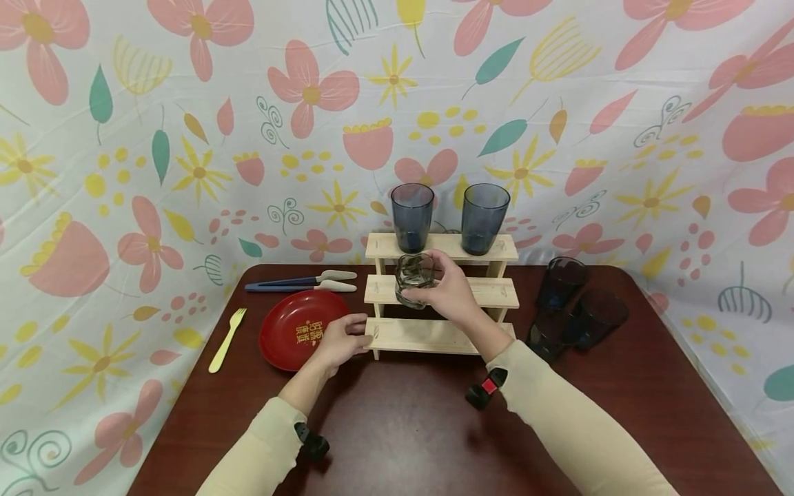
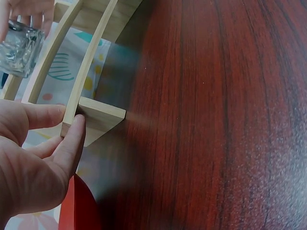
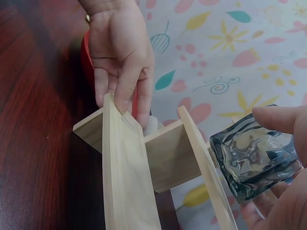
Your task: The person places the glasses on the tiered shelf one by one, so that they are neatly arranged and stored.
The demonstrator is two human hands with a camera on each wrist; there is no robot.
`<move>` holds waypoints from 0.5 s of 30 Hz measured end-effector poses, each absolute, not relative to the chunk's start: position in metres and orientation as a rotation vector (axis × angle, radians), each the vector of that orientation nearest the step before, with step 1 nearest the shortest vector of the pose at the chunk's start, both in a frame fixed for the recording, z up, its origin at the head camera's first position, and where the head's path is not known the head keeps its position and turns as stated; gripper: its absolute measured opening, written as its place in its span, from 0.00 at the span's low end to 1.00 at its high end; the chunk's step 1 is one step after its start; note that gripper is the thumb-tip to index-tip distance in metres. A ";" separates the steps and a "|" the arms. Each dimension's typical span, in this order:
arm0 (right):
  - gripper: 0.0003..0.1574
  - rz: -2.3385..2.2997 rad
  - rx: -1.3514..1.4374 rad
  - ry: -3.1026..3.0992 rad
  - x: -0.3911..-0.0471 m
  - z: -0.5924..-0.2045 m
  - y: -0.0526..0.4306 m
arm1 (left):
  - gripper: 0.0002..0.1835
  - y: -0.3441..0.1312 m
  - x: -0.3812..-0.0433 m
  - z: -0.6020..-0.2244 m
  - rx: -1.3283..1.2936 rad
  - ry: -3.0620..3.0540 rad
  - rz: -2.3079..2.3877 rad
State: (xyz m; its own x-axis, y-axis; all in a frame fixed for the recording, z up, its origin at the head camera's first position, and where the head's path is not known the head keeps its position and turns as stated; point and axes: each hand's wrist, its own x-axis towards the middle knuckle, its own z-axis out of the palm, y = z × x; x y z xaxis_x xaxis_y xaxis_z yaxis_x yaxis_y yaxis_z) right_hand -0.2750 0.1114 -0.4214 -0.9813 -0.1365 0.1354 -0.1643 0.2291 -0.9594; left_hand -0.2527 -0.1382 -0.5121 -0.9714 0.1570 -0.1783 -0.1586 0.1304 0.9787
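My right hand (image 1: 451,293) grips a small clear glass (image 1: 414,274) at the middle step of a three-tier wooden stand (image 1: 434,335). In the right wrist view the thick, squarish base of that glass (image 3: 254,153) faces the camera, tilted; whether it touches the step I cannot tell. With thumb and fingers, my left hand (image 1: 339,342) pinches the left end of the stand's lowest step, seen closely in the left wrist view as a wooden board (image 2: 88,72). Two blue-tinted tumblers, a left one (image 1: 412,217) and a right one (image 1: 485,218), stand upright on the top step.
A red plate (image 1: 279,337) with gold characters lies just left of the stand. Beyond it are two blue-handled utensils with pale ends (image 1: 298,284), and a yellow fork (image 1: 227,339) lies further left. Several dark glasses (image 1: 598,318) sit on the table at right. Behind hangs a floral cloth (image 1: 248,138).
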 end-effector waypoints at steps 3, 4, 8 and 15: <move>0.50 1.900 0.309 -2.441 -0.276 -0.423 0.108 | 0.29 -0.138 -0.252 -0.512 -0.001 2.172 1.927; 0.49 1.892 0.309 -2.441 -0.277 -0.423 0.107 | 0.29 -0.138 -0.252 -0.511 -0.004 2.171 1.928; 0.50 1.863 0.314 -2.450 -0.280 -0.424 0.105 | 0.29 -0.138 -0.251 -0.510 -0.006 2.172 1.927; 0.52 1.896 0.284 -2.467 -0.281 -0.423 0.103 | 0.29 -0.138 -0.251 -0.510 -0.015 2.179 1.926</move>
State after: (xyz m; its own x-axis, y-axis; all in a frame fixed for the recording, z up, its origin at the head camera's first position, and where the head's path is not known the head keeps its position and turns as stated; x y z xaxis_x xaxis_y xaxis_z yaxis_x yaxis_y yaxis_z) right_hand -0.2805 0.1031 -0.4230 -0.9833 -0.1331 0.1241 -0.1542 0.2468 -0.9567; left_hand -0.2510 -0.1376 -0.5099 -0.9728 0.1458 -0.1799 -0.1607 0.1345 0.9778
